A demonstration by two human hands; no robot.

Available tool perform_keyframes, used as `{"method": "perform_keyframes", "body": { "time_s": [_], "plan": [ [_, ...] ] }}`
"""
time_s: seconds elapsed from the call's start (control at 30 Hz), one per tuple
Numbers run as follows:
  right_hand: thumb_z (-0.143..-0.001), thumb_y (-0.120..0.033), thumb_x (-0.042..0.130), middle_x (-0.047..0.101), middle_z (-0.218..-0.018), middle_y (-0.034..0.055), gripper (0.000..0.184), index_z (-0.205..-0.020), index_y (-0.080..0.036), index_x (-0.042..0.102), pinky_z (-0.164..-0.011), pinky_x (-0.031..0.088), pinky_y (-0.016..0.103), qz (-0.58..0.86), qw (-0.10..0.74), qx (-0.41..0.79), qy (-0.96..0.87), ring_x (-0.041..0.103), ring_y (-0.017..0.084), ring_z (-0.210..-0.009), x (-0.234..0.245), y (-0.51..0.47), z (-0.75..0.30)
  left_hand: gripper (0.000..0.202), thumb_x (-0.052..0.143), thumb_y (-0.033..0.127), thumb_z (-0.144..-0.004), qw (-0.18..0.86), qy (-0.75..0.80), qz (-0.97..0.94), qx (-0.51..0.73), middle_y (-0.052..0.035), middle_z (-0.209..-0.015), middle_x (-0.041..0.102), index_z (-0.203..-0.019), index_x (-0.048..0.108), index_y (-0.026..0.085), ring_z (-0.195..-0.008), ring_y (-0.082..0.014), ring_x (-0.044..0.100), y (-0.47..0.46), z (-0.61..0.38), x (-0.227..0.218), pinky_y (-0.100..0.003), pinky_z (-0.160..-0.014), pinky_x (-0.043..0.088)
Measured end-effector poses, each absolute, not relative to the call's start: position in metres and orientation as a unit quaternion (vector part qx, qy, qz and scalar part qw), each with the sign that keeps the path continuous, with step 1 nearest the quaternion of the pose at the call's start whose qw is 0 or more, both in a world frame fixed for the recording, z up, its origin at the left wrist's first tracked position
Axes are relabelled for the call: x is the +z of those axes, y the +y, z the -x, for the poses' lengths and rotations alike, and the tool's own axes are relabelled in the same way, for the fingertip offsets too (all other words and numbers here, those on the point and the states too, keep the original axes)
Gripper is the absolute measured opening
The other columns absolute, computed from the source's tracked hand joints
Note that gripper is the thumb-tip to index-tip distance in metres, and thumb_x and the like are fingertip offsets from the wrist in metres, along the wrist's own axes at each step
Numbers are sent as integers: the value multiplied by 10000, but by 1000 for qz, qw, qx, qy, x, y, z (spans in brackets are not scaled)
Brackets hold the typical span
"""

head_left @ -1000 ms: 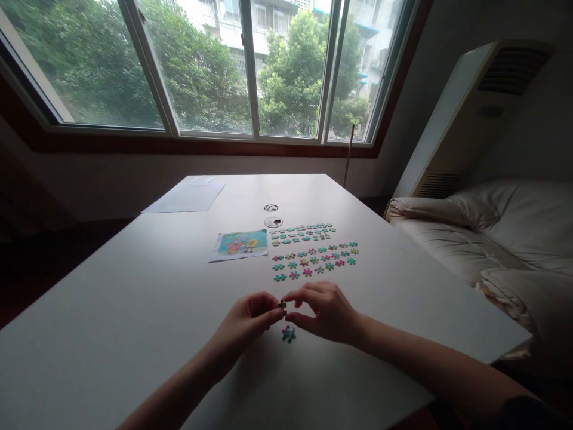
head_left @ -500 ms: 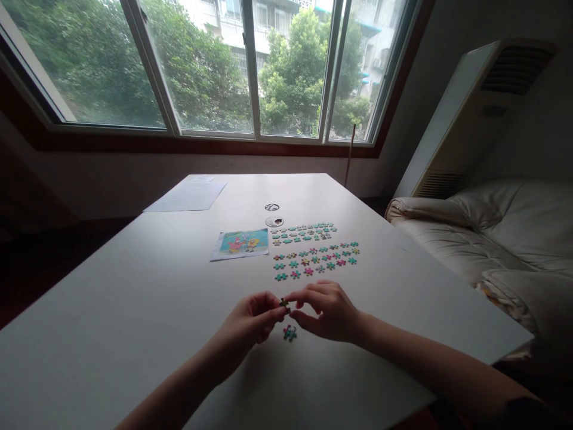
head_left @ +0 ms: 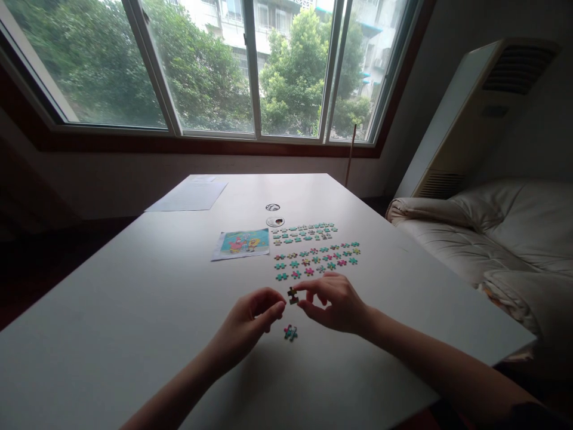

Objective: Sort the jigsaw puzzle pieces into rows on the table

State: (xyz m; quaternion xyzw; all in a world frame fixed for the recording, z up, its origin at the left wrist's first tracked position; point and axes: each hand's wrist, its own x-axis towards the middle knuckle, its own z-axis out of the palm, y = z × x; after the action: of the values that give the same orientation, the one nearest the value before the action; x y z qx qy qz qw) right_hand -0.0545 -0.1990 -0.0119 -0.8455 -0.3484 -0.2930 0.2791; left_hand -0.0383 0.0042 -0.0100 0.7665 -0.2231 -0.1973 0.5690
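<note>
A small dark puzzle piece (head_left: 292, 296) is pinched between the thumb and index finger of my right hand (head_left: 333, 301), held up over the table. Just left of it, my left hand (head_left: 253, 313) has its thumb and index finger closed together, with nothing visible between them. Below the two hands, a small cluster of puzzle pieces (head_left: 290, 332) in pink, teal and white lies on the table. Beyond my right hand, several loose puzzle pieces (head_left: 309, 272) are laid out in rows, with more teal puzzle pieces (head_left: 298, 240) in rows farther back.
A colourful cartoon picture sheet (head_left: 244, 243) lies left of the rows on the white table (head_left: 134, 286). Two round items, a nearer disc (head_left: 274, 222) and a farther one (head_left: 273, 207), sit behind. Paper sheets (head_left: 188, 196) are at the far left corner; a sofa (head_left: 470, 227) stands right.
The puzzle piece has passed from my left fingers to my right hand, which has moved slightly up and right. My left fingertips are now apart from the piece.
</note>
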Motion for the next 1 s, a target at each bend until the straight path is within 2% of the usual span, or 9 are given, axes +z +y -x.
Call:
{"method": "perform_keyframes", "body": {
  "time_s": [0.1,0.17,0.27,0.4,0.57,0.7,0.87,1.0],
  "plan": [
    [-796,-266,543,600,-552,-58,181,-959,-195,580,-584,384,220,848,283,-318,-317,500,60,-454,-9,-210,48,187,483,328,-811,426,-308,-845,-100,-5,-711,550,-885,565,177,-596,-114,480,9,39,-13,-229,-567,403],
    [-805,-273,532,589,-531,-58,184,-960,-191,589,-581,394,216,852,281,-334,-290,483,58,-432,-8,-218,43,193,478,277,-813,344,-359,-865,-65,-25,-823,577,-975,557,207,-647,-129,515,11,40,-17,-251,-621,421],
    [-804,-291,534,585,-523,-51,181,-933,-185,602,-575,412,211,856,281,-357,-248,468,58,-415,-8,-233,35,247,452,229,-830,265,-425,-864,-49,-49,-969,566,-1059,544,249,-794,-161,546,12,42,-19,-268,-703,431],
    [-790,-320,549,574,-526,-46,203,-933,-189,606,-560,429,206,863,289,-365,-194,469,64,-422,-10,-247,27,236,445,221,-840,194,-467,-861,-47,-49,-941,555,-1031,574,274,-810,-165,545,12,44,-15,-244,-680,433],
    [-792,-312,545,566,-523,-43,207,-954,-196,600,-556,437,206,866,302,-356,-177,470,71,-433,-9,-250,28,191,451,233,-842,164,-478,-861,-50,-35,-905,552,-948,601,286,-794,-161,529,12,44,-10,-235,-649,424],
    [-796,-325,540,578,-536,-37,205,-943,-197,600,-557,441,208,864,300,-360,-185,479,72,-433,-8,-248,31,195,443,242,-846,170,-480,-860,-39,-43,-910,555,-974,588,267,-799,-162,520,14,42,-11,-231,-645,417],
    [-790,-308,550,612,-610,-22,195,-940,-192,597,-558,432,212,861,269,-384,-197,481,69,-442,-5,-256,23,178,458,242,-841,170,-484,-857,-48,-42,-919,557,-961,588,258,-806,-162,517,13,41,-12,-229,-646,416],
    [-804,-334,514,624,-660,-8,239,-982,-194,592,-553,426,215,895,235,-343,-160,495,81,-465,-1,-277,-2,177,441,243,-856,156,-486,-859,-40,-41,-899,561,-945,594,255,-797,-163,514,12,40,-14,-239,-641,418]
  ]
}}
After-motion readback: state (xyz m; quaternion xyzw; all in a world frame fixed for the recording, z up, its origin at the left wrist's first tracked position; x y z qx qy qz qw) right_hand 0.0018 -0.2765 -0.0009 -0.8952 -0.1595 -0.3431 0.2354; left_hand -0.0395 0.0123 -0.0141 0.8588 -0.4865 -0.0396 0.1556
